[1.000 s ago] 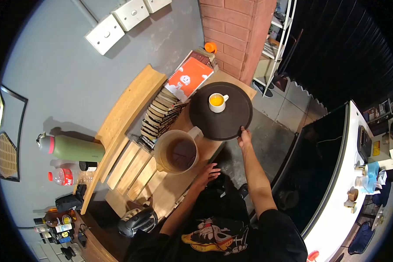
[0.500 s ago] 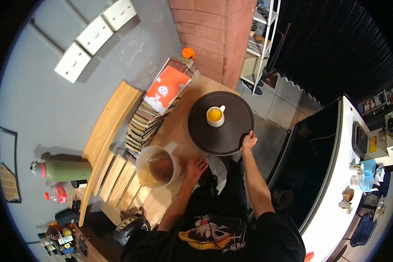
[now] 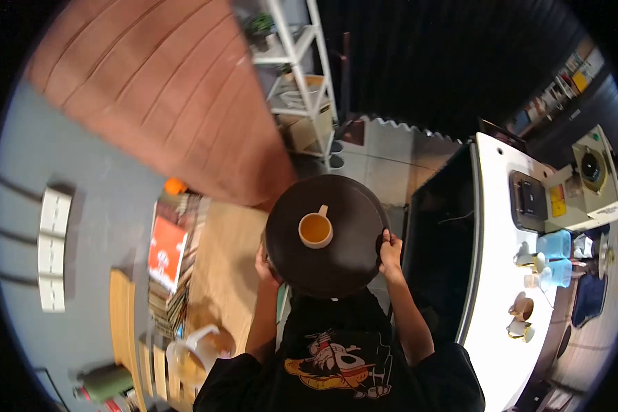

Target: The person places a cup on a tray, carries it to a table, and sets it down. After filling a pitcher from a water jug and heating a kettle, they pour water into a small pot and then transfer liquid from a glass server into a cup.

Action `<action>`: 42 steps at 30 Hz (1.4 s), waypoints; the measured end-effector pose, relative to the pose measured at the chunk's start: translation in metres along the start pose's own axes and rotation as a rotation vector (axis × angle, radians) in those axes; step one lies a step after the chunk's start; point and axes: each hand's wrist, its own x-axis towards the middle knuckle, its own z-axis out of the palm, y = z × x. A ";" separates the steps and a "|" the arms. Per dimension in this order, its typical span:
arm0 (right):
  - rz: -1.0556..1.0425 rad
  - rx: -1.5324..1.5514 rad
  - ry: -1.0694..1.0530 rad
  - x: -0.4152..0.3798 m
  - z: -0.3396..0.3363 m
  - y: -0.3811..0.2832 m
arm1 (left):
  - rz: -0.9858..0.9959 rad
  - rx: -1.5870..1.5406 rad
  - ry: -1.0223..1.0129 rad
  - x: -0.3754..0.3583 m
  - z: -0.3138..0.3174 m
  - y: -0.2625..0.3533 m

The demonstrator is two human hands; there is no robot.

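A round dark tray [image 3: 353, 257] is held up in front of my body, one hand at each side. My left hand [image 3: 266, 266] grips its left rim, with the fingers partly hidden beneath. On the right rim, my right hand [image 3: 390, 251] is closed with the thumb on top. A white cup [image 3: 316, 237] of amber liquid stands upright on the tray, left of its middle, its handle pointing away from me. Behind my left arm, a clear plastic pitcher [image 3: 187, 360] sits on the wooden table [image 3: 216, 254].
Books [image 3: 165, 305] line the table against the wall. A brick pillar [image 3: 178, 103] rises ahead on the left, beside a white shelf rack [image 3: 309, 103]. On my right runs a white counter [image 3: 491, 288] with cups, blue containers [image 3: 556, 257] and a grinder-like machine [image 3: 590, 178].
My left hand has left the table beside the pitcher and taken hold of the tray's left rim. The tray is off the table, and my view has turned right.
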 end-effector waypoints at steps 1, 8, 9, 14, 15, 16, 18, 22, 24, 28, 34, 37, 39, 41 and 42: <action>-0.026 -0.039 -0.034 0.001 -0.011 -0.027 | -0.011 0.012 -0.078 0.025 0.010 -0.004; -0.076 -0.016 -0.031 0.093 -0.043 -0.099 | -0.096 0.329 -0.214 0.122 0.156 -0.031; -0.078 0.005 -0.002 0.112 -0.042 -0.101 | -0.126 0.369 -0.208 0.141 0.172 -0.033; -0.234 0.177 0.099 0.187 -0.028 -0.154 | -0.279 0.310 -0.347 0.238 0.273 -0.037; -0.266 0.188 0.141 0.199 -0.028 -0.164 | -0.326 0.296 -0.421 0.260 0.287 -0.041; -0.260 0.206 0.169 0.207 -0.026 -0.178 | -0.347 0.317 -0.435 0.272 0.308 -0.041; -0.234 0.129 0.207 0.223 -0.023 -0.217 | -0.261 0.479 -0.410 0.294 0.368 -0.040; -0.218 0.277 0.317 0.252 -0.012 -0.275 | -0.320 0.521 -0.587 0.382 0.439 -0.047; -0.211 0.261 0.403 0.280 -0.010 -0.279 | -0.367 0.476 -0.586 0.404 0.481 -0.058; -0.249 0.249 0.711 0.346 -0.011 -0.267 | -0.279 0.797 -0.601 0.442 0.562 -0.100; -0.175 0.287 0.757 0.397 -0.053 -0.325 | -0.456 0.930 -0.674 0.525 0.642 -0.197; -0.179 0.368 0.839 0.438 -0.081 -0.335 | -0.343 1.206 -0.611 0.522 0.711 -0.258; -0.173 0.381 0.920 0.452 -0.101 -0.363 | -0.371 1.256 -0.735 0.525 0.749 -0.295; -0.163 0.326 1.002 0.477 -0.121 -0.360 | -0.444 1.252 -0.803 0.535 0.777 -0.336; -0.178 0.372 1.054 0.490 -0.133 -0.364 | -0.507 1.236 -0.846 0.539 0.793 -0.359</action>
